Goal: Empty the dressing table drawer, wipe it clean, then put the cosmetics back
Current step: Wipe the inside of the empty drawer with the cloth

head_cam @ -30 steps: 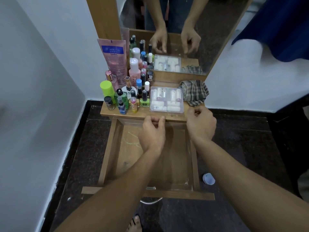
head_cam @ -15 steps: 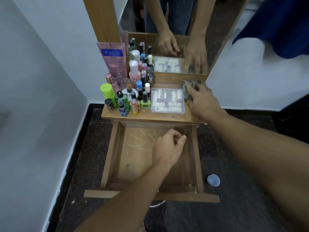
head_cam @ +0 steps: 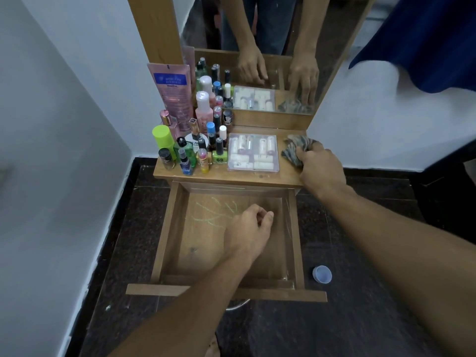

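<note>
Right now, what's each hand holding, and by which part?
Right hand grips the cloth by its near, bunched end. Left hand holds nothing, loosely curled over the drawer.

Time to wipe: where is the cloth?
In the head view, the checked cloth lies at the right end of the tabletop, beside the clear case, gripped by the right hand.

pretty dim, flat indoor light with soft shadows, left wall point(head_cam: 51, 163) smeared and blurry, straight lines bow at the edges, mirror point(head_cam: 270, 47) looks hazy, floor point(head_cam: 360, 318) really dark.
</note>
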